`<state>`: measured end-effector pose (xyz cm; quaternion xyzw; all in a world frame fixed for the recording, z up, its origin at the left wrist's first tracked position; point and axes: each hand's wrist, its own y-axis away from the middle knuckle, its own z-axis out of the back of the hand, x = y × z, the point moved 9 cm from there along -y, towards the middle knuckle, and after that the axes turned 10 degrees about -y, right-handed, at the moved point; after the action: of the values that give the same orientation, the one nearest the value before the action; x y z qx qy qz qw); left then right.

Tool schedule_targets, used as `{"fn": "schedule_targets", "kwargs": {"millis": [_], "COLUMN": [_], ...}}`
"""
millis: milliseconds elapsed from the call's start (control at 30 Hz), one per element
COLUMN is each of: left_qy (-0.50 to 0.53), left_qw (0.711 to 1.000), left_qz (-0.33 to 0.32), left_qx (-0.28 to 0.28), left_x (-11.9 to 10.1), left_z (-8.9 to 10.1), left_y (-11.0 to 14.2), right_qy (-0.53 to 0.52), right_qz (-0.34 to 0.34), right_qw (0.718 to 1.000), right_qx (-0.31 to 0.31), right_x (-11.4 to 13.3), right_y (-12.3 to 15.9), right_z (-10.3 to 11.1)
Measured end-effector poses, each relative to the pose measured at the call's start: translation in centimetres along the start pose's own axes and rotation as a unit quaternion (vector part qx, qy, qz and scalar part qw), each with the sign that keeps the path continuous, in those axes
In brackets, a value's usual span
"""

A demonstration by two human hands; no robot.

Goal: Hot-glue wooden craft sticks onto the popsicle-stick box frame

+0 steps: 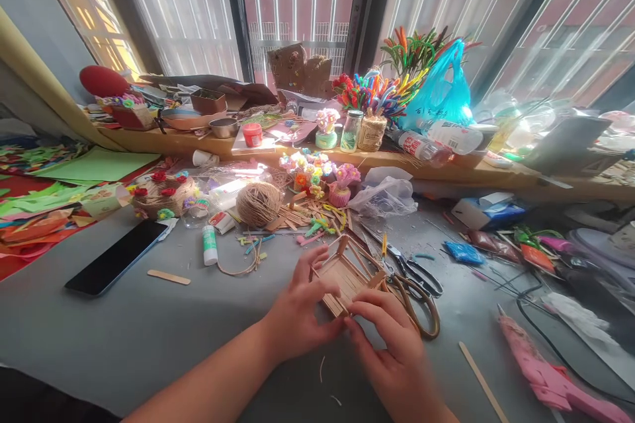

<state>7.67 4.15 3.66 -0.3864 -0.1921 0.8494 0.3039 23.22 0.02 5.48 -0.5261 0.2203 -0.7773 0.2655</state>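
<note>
A small frame built of wooden craft sticks point(353, 275), with a slatted base and raised thin rails, is held between my hands above the grey table. My left hand point(302, 304) grips its left side, fingers over the rim and thumb at the near corner. The fingers of my right hand point(389, 337) pinch the near right corner, where my fingertips hide part of the wood. Just right of the frame lie brown-handled scissors point(429, 317) and black-handled scissors point(421, 275). A loose craft stick point(169, 277) lies to the left, another craft stick point(481, 380) at the lower right.
A pink hot glue gun point(540, 370) rests at the right with its cord nearby. On the left are a phone point(119, 258) and a glue stick point(210, 246). Behind my hands sit a twine ball point(258, 203), craft flowers point(307, 168) and a crumpled plastic bag point(384, 195).
</note>
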Motion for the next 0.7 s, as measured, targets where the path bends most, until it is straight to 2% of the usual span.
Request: {"fn": "schedule_targets", "kwargs": {"millis": [333,500,700], "left_qy": [-0.013,-0.017,-0.022], "left_qw": [1.000,0.999,0.999], "left_qz": [0.026,0.037,0.042], "left_qx": [0.008,-0.006,-0.006], "left_x": [0.2,0.1,-0.1], "left_z": [-0.6,-0.8,-0.9], "left_y": [0.3,0.3,0.3], "right_qy": [0.040,0.038,0.030], "right_qz": [-0.018,-0.046,-0.081], "right_qw": [0.998,0.996,0.989], "right_qx": [0.050,0.064,0.123], "right_x": [-0.1,-0.4,-0.6], "right_y": [-0.6,-0.7,-1.5], "right_z": [-0.5,-0.7,-0.9]}}
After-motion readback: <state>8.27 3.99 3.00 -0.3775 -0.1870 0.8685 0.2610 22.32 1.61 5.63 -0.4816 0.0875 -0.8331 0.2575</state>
